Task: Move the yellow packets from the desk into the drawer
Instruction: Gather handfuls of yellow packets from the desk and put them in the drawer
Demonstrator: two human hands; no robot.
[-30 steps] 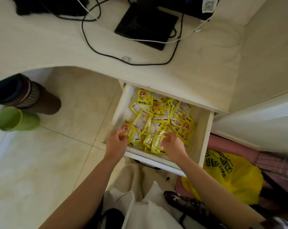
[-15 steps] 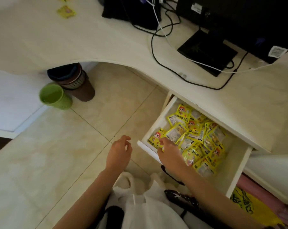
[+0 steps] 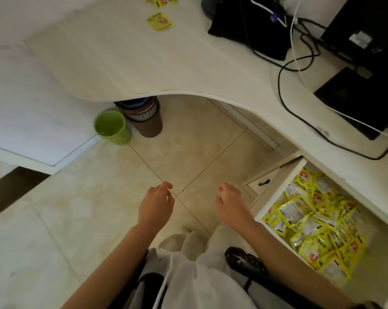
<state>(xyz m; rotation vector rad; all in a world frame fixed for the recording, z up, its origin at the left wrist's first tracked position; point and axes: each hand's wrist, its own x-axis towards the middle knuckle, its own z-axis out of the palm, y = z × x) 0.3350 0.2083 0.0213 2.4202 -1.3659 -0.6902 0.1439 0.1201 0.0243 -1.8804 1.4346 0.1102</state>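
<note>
The white drawer (image 3: 269,205) stands pulled out at the lower right, filled with several yellow packets (image 3: 315,221). One yellow packet (image 3: 160,21) lies on the pale desk (image 3: 126,59) at the top, and more yellow packets (image 3: 159,0) show at the top edge, cut off. My left hand (image 3: 156,205) and my right hand (image 3: 229,205) hang over the tiled floor, left of the drawer, both empty with fingers loosely curled and apart. Neither hand touches the drawer or any packet.
A green bin (image 3: 111,127) and a brown bin (image 3: 145,118) stand on the floor under the desk's curved edge. A black monitor base (image 3: 358,101), black devices and cables (image 3: 300,63) occupy the desk's right side. My white-clothed lap (image 3: 195,275) fills the bottom.
Both hands have come out of the drawer and moved left over the floor, empty. The view has swung left and up, bringing the desk's packets into sight.
</note>
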